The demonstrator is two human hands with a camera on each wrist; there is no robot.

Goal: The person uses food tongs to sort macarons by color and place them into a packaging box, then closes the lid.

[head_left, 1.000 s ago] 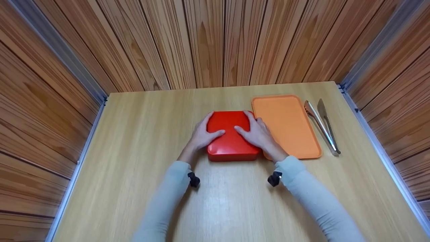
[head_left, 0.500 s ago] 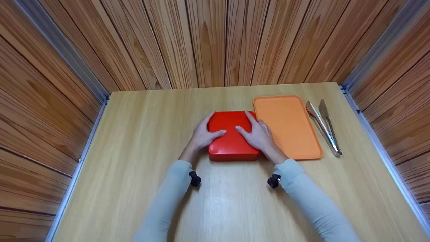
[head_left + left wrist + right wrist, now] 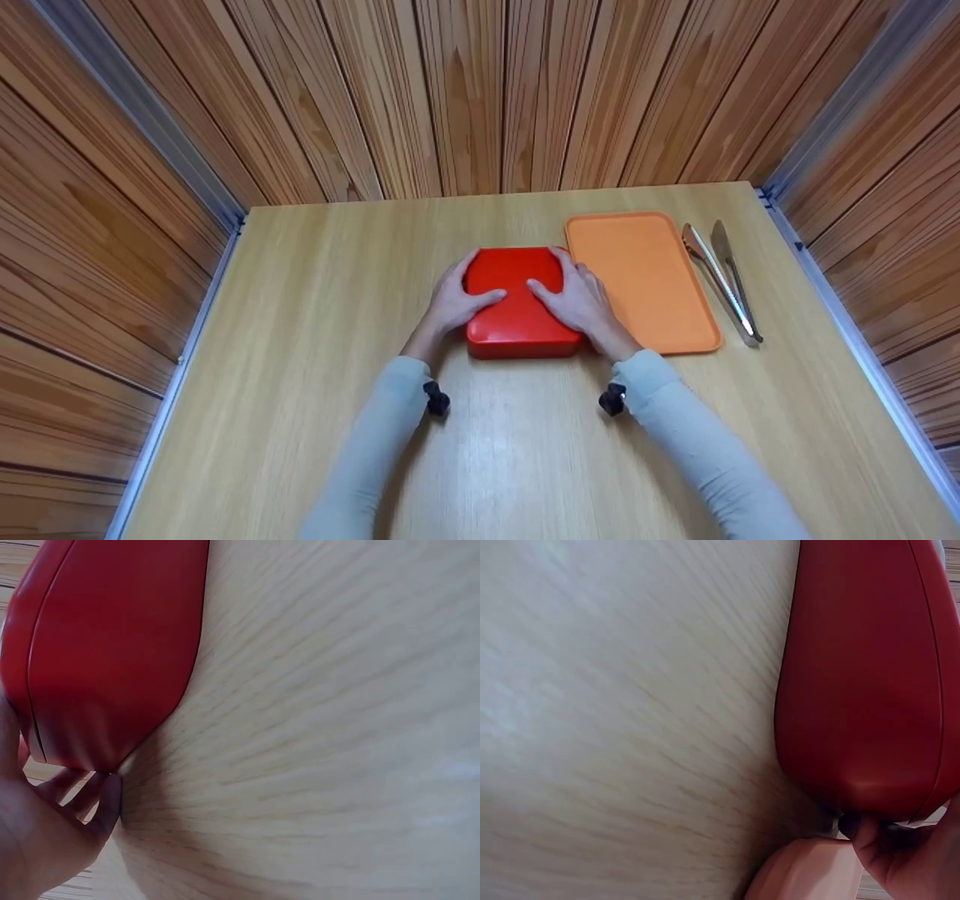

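Observation:
A red lidded box (image 3: 517, 330) with rounded corners sits on the table, a thin seam running along its side in both wrist views. My left hand (image 3: 452, 300) grips its left side, thumb on top of the lid. In the left wrist view the fingers (image 3: 105, 802) reach low down the side wall. On the other side, my right hand (image 3: 579, 300) holds the box the same way, its thumb laid across the lid. Bent fingers (image 3: 870, 840) show at the box's lower edge in the right wrist view. The box's underside is hidden.
An orange tray (image 3: 645, 289) lies right beside the box, behind my right hand. Metal tongs (image 3: 724, 285) rest to the right of the tray. Wood-panelled walls (image 3: 465, 97) bound the table (image 3: 322, 300) at the back and sides.

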